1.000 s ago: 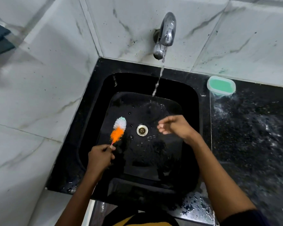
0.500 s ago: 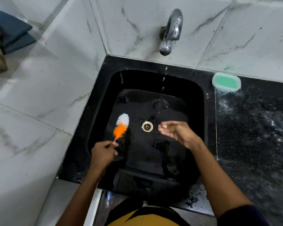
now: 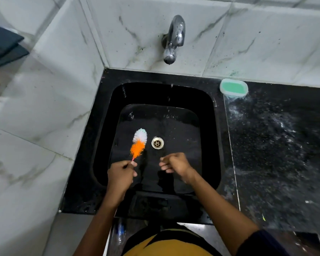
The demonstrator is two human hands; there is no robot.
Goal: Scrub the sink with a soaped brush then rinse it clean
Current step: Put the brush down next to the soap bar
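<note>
yellow cloth: the person's garment at the bottom edge, nearest the camera.
left hand [image 3: 120,176]: fingers curled round the thin handle of the bottle brush [image 3: 139,143], pinching it near the end; the orange and white bristles lie over the basin floor just left of the drain [image 3: 157,143], though i cannot tell if they touch it.
right hand [image 3: 175,163]: holds nothing, fingers loosely curled, hovering over the floor of the sink [image 3: 215,145] just in front of the drain.
sink: black basin, wet, no suds to be seen.
tap [image 3: 174,38]: chrome, on the marble wall; only a few drops fall below the spout.
soap dish [image 3: 233,88]: green bar, on the counter at the far right corner of the sink.
step: likely between rinsing and scrubbing.
next move: judged, either soap the brush at the dish or reopen the tap.
writing: none readable anywhere.
</note>
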